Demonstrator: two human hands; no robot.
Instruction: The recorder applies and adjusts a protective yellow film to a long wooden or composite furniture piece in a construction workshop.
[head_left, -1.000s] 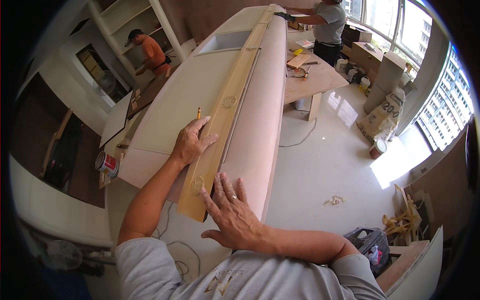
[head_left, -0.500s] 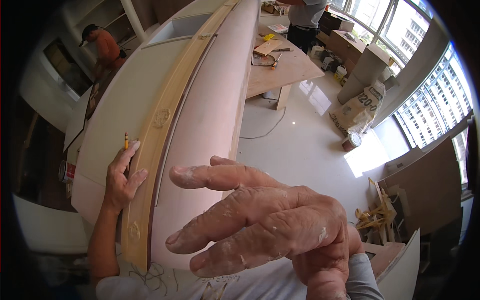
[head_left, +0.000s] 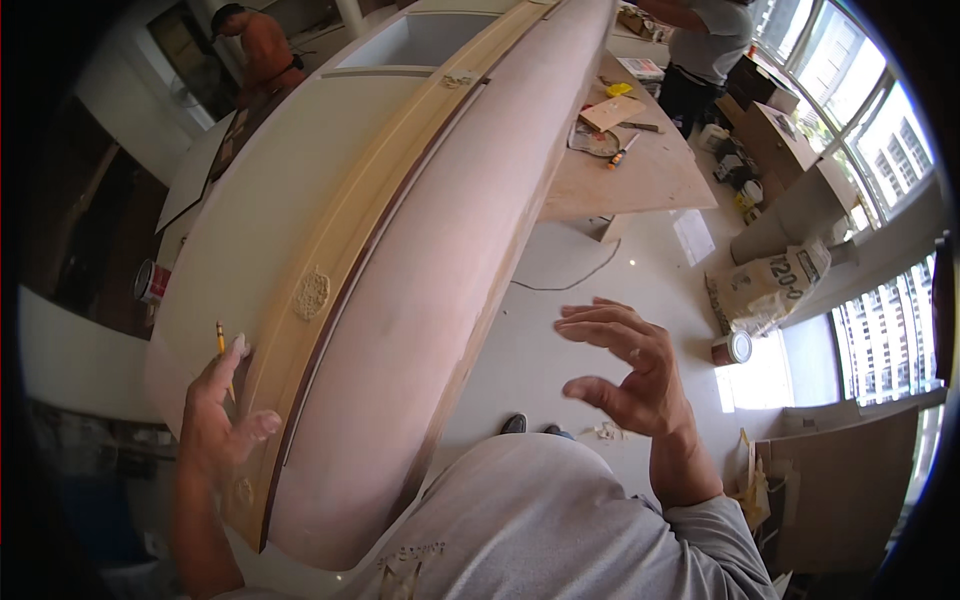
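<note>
My left hand (head_left: 222, 405) is beside the long wooden strip (head_left: 330, 248), at its near end. A yellow pencil (head_left: 221, 343) is tucked between its fingers, and the thumb is spread towards the strip; I cannot tell whether it touches. Several rough putty-like patches (head_left: 312, 292) show on the strip. The strip runs lengthwise between a pale flat panel (head_left: 285, 180) and a long, rounded pinkish surface (head_left: 425, 270). My right hand (head_left: 630, 368) hovers over the floor, right of the pinkish surface, fingers apart and nothing in it. Pale residue marks my left fingertips.
A recessed opening (head_left: 400, 50) lies at the panel's far end. Right of it, a wooden table (head_left: 640, 180) bears a board and tools. A sack (head_left: 770, 285) and a can (head_left: 732, 348) stand on the floor. Another can (head_left: 151, 281) is at left. Two people work further away.
My right hand has moved away from the camera, rightwards to above the floor. My left hand is slightly lower in view, still with the pencil. The whole view has shifted.
</note>
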